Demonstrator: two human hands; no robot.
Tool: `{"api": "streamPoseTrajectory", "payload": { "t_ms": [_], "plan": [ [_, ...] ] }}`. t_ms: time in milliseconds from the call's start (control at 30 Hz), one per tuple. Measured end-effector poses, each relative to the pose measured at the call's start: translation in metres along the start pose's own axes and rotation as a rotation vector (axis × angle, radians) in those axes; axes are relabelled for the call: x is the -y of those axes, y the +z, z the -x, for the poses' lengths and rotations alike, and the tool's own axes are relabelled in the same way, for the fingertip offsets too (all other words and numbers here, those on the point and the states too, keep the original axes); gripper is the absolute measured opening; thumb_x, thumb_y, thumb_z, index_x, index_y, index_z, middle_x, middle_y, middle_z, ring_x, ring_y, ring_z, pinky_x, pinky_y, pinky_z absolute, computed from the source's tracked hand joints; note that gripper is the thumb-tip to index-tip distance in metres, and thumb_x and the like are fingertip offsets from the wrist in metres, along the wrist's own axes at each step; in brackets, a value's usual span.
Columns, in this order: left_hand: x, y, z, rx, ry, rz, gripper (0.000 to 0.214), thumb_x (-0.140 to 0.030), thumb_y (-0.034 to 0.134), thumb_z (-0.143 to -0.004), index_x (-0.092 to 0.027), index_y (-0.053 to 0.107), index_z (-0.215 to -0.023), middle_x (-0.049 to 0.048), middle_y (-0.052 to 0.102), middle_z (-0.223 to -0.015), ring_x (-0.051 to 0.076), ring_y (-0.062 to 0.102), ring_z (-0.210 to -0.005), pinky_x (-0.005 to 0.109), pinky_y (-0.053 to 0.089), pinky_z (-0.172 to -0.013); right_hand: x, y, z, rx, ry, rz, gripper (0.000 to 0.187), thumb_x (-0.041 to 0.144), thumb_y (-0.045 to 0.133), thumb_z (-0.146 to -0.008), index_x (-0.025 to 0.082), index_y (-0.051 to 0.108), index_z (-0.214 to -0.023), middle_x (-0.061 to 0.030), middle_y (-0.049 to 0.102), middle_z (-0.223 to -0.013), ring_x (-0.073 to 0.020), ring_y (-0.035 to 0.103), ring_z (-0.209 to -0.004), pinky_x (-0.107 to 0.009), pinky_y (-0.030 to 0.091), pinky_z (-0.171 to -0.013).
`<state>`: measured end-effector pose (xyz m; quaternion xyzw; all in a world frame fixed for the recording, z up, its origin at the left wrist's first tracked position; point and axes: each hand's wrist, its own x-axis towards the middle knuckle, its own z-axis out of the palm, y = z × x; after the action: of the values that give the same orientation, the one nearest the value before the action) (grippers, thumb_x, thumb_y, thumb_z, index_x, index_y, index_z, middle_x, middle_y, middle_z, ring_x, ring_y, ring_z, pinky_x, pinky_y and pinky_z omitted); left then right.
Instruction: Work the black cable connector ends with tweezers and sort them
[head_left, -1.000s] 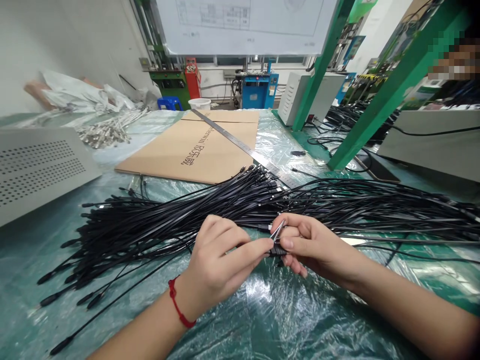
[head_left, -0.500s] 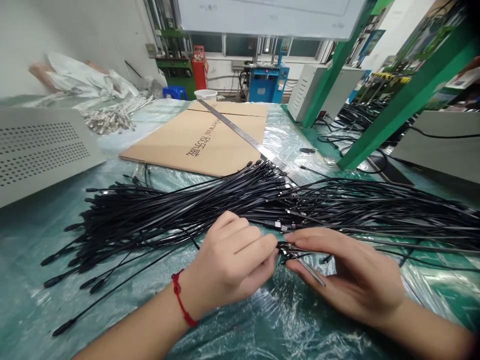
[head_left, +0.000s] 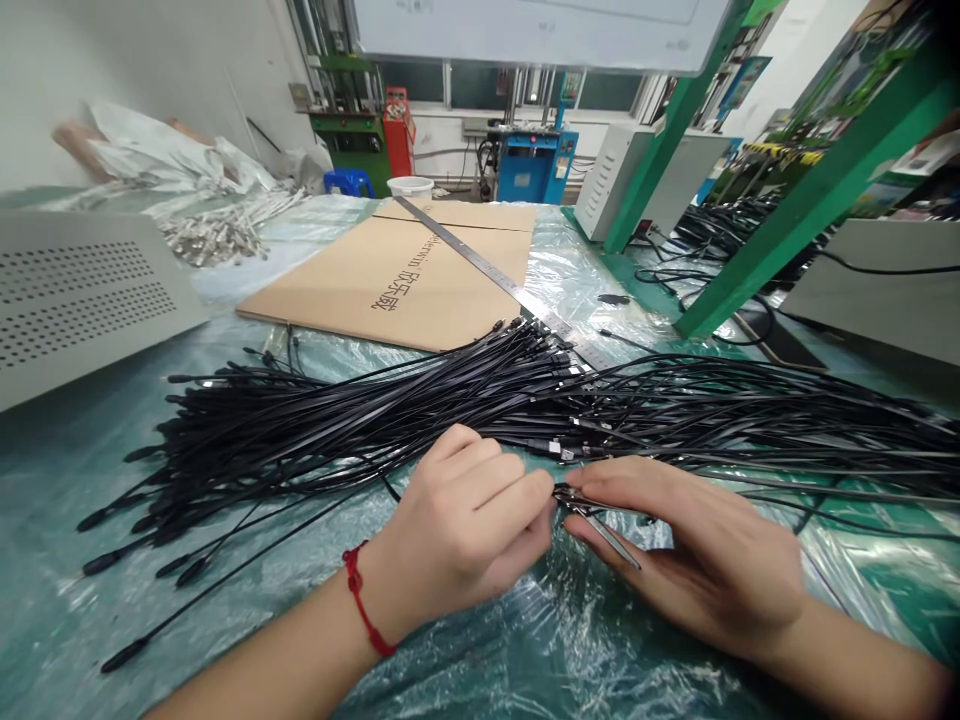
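Observation:
My left hand (head_left: pixel 472 510), a red cord bracelet at its wrist, is closed with thumb and fingers pinched on what looks like a black cable, mostly hidden by the fingers. Against those fingertips, my right hand (head_left: pixel 697 550) grips small metal nail clippers (head_left: pixel 611 540) between thumb and fingers, the lever sticking out toward me. Their jaws meet the left fingertips; the exact contact is too small to make out. Just beyond both hands lies a big bundle of black cables (head_left: pixel 330 410), with metal plugs (head_left: pixel 555 448) near its middle.
A flat cardboard sheet (head_left: pixel 330 290) lies behind the cables, a steel ruler (head_left: pixel 480 262) across it. Plastic film (head_left: pixel 487 650) covers the table. A perforated grey box (head_left: pixel 90 300) stands left, a green post (head_left: pixel 795 210) right. Light-coloured cable ends (head_left: pixel 217 235) lie far left.
The clippers' lever and my right hand have shifted very slightly left. My left hand keeps its pinch, and the cables lie as before; the whole view has moved a touch.

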<state>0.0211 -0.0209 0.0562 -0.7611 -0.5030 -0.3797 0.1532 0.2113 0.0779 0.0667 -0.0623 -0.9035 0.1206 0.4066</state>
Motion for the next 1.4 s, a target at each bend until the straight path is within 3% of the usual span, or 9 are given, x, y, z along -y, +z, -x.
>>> {"api": "streamPoseTrajectory", "payload": {
  "t_ms": [367, 433, 533, 600, 667, 867, 1233, 1300, 1400],
  "plan": [
    [-0.001, 0.004, 0.004, 0.008, 0.008, -0.009, 0.007, -0.009, 0.061, -0.09, -0.014, 0.066, -0.091, -0.0011, 0.05, -0.065, 0.015, 0.039, -0.064, 0.034, 0.033, -0.062, -0.005, 0.002, 0.006, 0.046, -0.002, -0.05, 0.026, 0.01, 0.074, -0.085, 0.017, 0.066, -0.108, -0.0041, 0.077, -0.097, -0.0147, 0.075, -0.092, -0.025, 0.062, -0.088],
    [-0.001, 0.004, 0.005, -0.002, -0.011, 0.012, 0.006, -0.009, 0.063, -0.09, -0.013, 0.065, -0.093, -0.0009, 0.052, -0.066, 0.015, 0.041, -0.065, 0.034, 0.034, -0.063, -0.006, 0.003, 0.006, 0.022, 0.103, -0.077, 0.021, 0.016, 0.073, -0.087, 0.021, 0.065, -0.106, -0.0025, 0.077, -0.096, -0.0144, 0.076, -0.09, -0.024, 0.063, -0.084],
    [-0.001, 0.003, 0.006, -0.014, -0.035, 0.039, 0.01, -0.01, 0.064, -0.09, -0.013, 0.064, -0.099, 0.0007, 0.059, -0.072, 0.016, 0.046, -0.067, 0.034, 0.036, -0.065, -0.009, 0.008, 0.004, 0.001, 0.418, -0.232, 0.017, 0.025, 0.068, -0.093, 0.025, 0.058, -0.107, -0.0002, 0.076, -0.091, -0.0137, 0.076, -0.082, -0.022, 0.062, -0.072],
    [-0.001, 0.003, 0.006, -0.007, -0.056, 0.053, 0.013, -0.01, 0.063, -0.091, -0.014, 0.062, -0.102, 0.0019, 0.063, -0.076, 0.016, 0.049, -0.069, 0.034, 0.037, -0.067, -0.012, 0.012, 0.002, 0.095, 0.605, -0.437, 0.015, 0.031, 0.061, -0.098, 0.026, 0.052, -0.109, 0.0024, 0.073, -0.08, -0.0126, 0.074, -0.07, -0.021, 0.06, -0.062],
    [-0.001, 0.003, 0.005, 0.007, -0.083, 0.069, 0.013, -0.011, 0.062, -0.091, -0.015, 0.062, -0.104, 0.0023, 0.065, -0.078, 0.016, 0.05, -0.069, 0.035, 0.036, -0.068, -0.014, 0.015, 0.002, 0.182, 0.683, -0.58, 0.014, 0.035, 0.056, -0.1, 0.026, 0.05, -0.109, 0.005, 0.067, -0.068, -0.011, 0.068, -0.059, -0.02, 0.056, -0.055],
    [0.001, 0.003, 0.004, 0.003, -0.105, 0.086, 0.014, -0.017, 0.065, -0.093, -0.019, 0.062, -0.106, -0.0005, 0.066, -0.078, 0.015, 0.053, -0.067, 0.033, 0.034, -0.068, -0.016, 0.018, 0.006, -0.007, 0.593, -0.437, 0.016, 0.032, 0.065, -0.095, 0.028, 0.056, -0.107, 0.0018, 0.064, -0.087, -0.0089, 0.067, -0.078, -0.017, 0.056, -0.068],
    [-0.001, 0.004, 0.004, -0.026, -0.104, 0.072, 0.015, -0.015, 0.065, -0.092, -0.019, 0.064, -0.106, -0.0011, 0.067, -0.076, 0.014, 0.055, -0.065, 0.033, 0.033, -0.066, -0.016, 0.021, 0.02, -0.136, 0.269, -0.125, 0.027, 0.026, 0.069, -0.092, 0.029, 0.056, -0.115, 0.0006, 0.066, -0.088, -0.012, 0.067, -0.071, -0.022, 0.057, -0.066],
    [-0.001, 0.004, 0.004, -0.016, -0.101, 0.062, 0.013, -0.016, 0.065, -0.093, -0.019, 0.064, -0.106, -0.0011, 0.067, -0.076, 0.014, 0.055, -0.065, 0.033, 0.034, -0.066, -0.015, 0.02, 0.017, -0.133, 0.308, -0.17, 0.024, 0.026, 0.069, -0.092, 0.029, 0.056, -0.112, 0.0006, 0.066, -0.087, -0.012, 0.067, -0.071, -0.022, 0.056, -0.065],
    [-0.001, 0.003, 0.003, -0.01, -0.091, 0.04, 0.014, -0.016, 0.064, -0.094, -0.019, 0.064, -0.107, -0.0014, 0.066, -0.075, 0.014, 0.054, -0.064, 0.032, 0.033, -0.066, -0.011, 0.016, 0.007, -0.059, 0.505, -0.395, 0.015, 0.031, 0.065, -0.094, 0.027, 0.056, -0.106, 0.001, 0.065, -0.083, -0.0115, 0.066, -0.071, -0.02, 0.054, -0.061]
  ]
}}
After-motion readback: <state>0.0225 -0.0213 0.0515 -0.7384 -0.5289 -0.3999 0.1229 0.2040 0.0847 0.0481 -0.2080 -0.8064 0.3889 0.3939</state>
